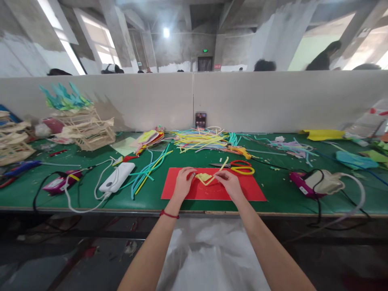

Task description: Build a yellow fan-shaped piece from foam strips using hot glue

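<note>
Near the front edge of the green worktop (277, 200), over a red board (218, 195), your right hand (230, 184) pinches a bent yellow strip (224, 163), your left hand (183, 184) meets the small yellow piece (203, 177), its grip unclear; shaping seems underway, calling for steady alignment.

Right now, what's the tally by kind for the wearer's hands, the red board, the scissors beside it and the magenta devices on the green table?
Hands: 2 (left hand, right hand)
Red board: 1
Scissors: 1 pair
Magenta devices: 2 (left-side device, right-side device)
Total: 6
</note>
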Demonstrator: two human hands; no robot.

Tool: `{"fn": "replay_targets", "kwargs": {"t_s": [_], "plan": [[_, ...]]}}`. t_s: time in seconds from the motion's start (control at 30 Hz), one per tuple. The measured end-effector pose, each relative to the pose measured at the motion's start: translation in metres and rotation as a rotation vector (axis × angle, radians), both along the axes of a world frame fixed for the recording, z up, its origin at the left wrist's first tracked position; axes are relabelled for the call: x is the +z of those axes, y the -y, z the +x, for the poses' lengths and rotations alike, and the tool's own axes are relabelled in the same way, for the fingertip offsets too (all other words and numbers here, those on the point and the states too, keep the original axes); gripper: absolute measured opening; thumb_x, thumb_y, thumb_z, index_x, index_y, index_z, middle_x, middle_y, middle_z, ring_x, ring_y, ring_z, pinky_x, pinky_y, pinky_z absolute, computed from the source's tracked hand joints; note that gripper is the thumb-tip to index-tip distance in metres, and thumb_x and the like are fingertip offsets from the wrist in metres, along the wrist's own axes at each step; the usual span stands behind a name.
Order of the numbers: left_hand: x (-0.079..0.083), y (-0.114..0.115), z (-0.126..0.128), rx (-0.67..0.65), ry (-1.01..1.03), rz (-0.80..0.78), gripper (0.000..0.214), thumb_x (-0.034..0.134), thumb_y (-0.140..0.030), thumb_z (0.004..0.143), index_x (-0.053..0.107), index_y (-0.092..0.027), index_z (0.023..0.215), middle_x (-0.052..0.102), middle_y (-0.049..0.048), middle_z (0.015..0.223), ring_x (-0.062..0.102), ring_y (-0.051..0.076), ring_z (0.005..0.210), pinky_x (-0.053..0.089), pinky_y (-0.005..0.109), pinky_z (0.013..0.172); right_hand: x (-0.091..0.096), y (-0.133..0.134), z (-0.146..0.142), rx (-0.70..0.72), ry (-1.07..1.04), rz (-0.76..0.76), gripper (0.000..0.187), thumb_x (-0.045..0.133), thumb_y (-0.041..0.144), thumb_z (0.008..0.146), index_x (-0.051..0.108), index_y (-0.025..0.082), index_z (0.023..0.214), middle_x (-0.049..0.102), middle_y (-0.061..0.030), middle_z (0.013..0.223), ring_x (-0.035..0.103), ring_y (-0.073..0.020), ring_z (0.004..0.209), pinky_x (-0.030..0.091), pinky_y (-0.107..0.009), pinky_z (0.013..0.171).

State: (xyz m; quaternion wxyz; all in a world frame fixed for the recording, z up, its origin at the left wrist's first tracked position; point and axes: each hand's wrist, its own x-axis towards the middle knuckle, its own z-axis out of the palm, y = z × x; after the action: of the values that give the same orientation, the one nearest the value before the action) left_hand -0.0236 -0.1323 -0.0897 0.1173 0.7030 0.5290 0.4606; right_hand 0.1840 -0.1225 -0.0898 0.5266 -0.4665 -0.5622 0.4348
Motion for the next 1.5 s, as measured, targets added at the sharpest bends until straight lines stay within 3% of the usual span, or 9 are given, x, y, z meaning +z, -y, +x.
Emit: {"fn": "replay_targets", "kwargs": {"t_s": [0.17, 0.33, 0.87, 1.5], "plan": [[0.0, -0.001, 0.002, -0.013, -0.082, -0.062, 0.018, 0.052, -0.018, 0.087, 0.068, -0.02, 0.097, 0.065, 0.007, 0.107, 0.058, 0.02, 0.104, 0.046, 0.041, 0.097, 0.005, -0.009, -0.004, 0.094, 0.073, -0.077, 0.031, 0.069, 0.047, 0.06, 0.066, 0.019, 0.073, 0.071, -0.0058, 0.076, 0.064, -0.019, 0.068, 0.046, -0.026, 0.049], [0.004, 0.001, 0.006, -0.047, -0.202, -0.114, 0.017, 0.066, -0.021, 0.079, 0.068, -0.021, 0.096, 0.063, 0.0072, 0.113, 0.057, 0.023, 0.107, 0.043, 0.042, 0.098, 0.003, -0.014, -0.007, 0.079, 0.088, -0.1, 0.031, 0.067, 0.046, 0.06, 0.066, 0.018, 0.074, 0.071, -0.0051, 0.074, 0.059, -0.0155, 0.056, 0.041, -0.024, 0.04], [0.003, 0.0, 0.005, -0.057, -0.205, -0.139, 0.018, 0.068, -0.016, 0.076, 0.069, -0.021, 0.093, 0.065, 0.0062, 0.109, 0.059, 0.022, 0.102, 0.043, 0.041, 0.095, -0.007, -0.011, -0.006, -0.017, 0.124, -0.027, 0.028, 0.062, 0.045, 0.065, 0.066, 0.02, 0.076, 0.069, -0.0047, 0.075, 0.064, -0.0191, 0.066, 0.052, -0.027, 0.043], [0.005, 0.003, 0.007, -0.008, -0.118, -0.152, 0.02, 0.056, -0.008, 0.081, 0.065, -0.016, 0.096, 0.066, 0.0085, 0.103, 0.06, 0.021, 0.099, 0.047, 0.037, 0.093, -0.004, -0.009, -0.006, -0.018, 0.186, -0.021, 0.02, 0.059, 0.036, 0.068, 0.065, 0.019, 0.076, 0.067, -0.0045, 0.074, 0.063, -0.019, 0.07, 0.052, -0.024, 0.04]]}}
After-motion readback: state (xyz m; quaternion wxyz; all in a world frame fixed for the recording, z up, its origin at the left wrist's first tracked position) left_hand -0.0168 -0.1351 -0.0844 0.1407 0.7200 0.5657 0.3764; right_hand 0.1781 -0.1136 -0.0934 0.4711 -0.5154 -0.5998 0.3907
